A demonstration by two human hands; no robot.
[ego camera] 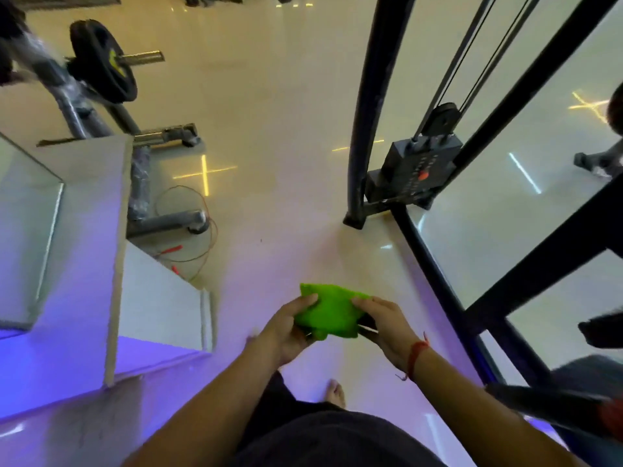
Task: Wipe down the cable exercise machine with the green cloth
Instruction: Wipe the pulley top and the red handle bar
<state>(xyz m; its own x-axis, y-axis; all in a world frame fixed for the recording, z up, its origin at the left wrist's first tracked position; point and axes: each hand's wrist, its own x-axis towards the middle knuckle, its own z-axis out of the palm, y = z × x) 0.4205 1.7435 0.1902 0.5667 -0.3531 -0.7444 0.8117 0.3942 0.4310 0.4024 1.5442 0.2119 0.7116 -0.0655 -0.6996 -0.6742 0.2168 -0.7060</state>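
- Plainly, on the far left stands another piece of gym gear: a round black weight plate (102,62) on a steel bar, with grey tube legs wrapped in clear film, and below it a pale boxy platform (84,210) with flat matte faces.
- A thin red wire (188,227) loops over the glossy cream floor (269,129), which mirrors the ceiling lights as yellow crosses.
- The left hand (286,326) grips the near-left edge of the green cloth (328,310), fingers curled round it.
- The cloth is bright lime, soft and bunched into a rough folded pad, held in the air in front of the person's body and well apart from the machine.
- The right hand (384,323) holds the cloth's right side, fingers closed on it; a red thread band (416,357) circles that wrist.
- To the right rises the cable exercise machine (367,112): dark, smooth painted steel uprights, thin black cables running to a round pulley (443,121), and a blocky weight stack (409,173) with a red pin.
- As for progress, the cloth touches no part of the frame, so I judge the wiping not under way here; how much of the machine is already clean I cannot tell, and the uprights, pulley and stack all appear left to do.
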